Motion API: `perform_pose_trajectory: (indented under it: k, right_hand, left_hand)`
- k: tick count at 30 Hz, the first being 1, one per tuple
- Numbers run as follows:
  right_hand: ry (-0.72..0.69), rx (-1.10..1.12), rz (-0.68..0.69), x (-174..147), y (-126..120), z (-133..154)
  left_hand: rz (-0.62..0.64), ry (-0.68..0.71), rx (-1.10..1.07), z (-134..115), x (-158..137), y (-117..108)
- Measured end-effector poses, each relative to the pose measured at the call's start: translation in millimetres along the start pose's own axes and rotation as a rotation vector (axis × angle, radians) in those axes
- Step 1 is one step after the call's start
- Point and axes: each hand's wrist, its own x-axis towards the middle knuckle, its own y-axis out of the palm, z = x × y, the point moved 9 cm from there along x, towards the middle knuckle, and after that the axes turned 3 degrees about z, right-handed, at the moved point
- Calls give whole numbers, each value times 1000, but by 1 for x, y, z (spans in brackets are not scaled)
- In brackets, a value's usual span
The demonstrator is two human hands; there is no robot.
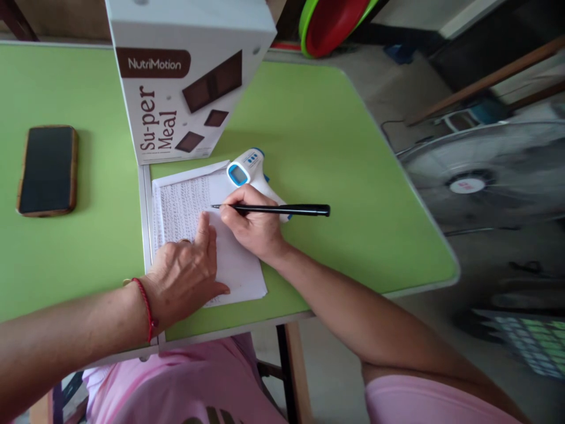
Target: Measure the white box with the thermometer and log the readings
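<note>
White paper sheets [241, 265] bearing rows of dark handwriting are laid on the light-green tabletop [318, 135], before a tall white box with brown print [163, 112]. A slim black pen [300, 209] is held in the narrow grip of the right hand [255, 227]. The paper is touched by the left hand [188, 268], its grip wide, thumb spread. A white-and-blue thermometer gun [245, 168] is partly hidden by the right hand.

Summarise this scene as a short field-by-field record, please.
Right hand: holds black pen, tip at handwritten sheet
Left hand: on the same sheet, red bracelet at wrist
Beside right hand: infrared thermometer, partly hidden
Beyond sheet: NutriMotion Su-per Meal box
Left of sheet: smartphone, screen dark
Surface: green tabletop
Off table, right: electric fan
</note>
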Motion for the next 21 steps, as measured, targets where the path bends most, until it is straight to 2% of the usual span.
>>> perform_pose_trajectory:
  k: [6, 21]
  right_hand:
    - [-20, 37, -13, 0, -1, 2]
    - [32, 14, -49, -1, -3, -4]
  left_hand:
    - [13, -5, -7, 1, -1, 0]
    - [16, -13, -13, 4, -1, 0]
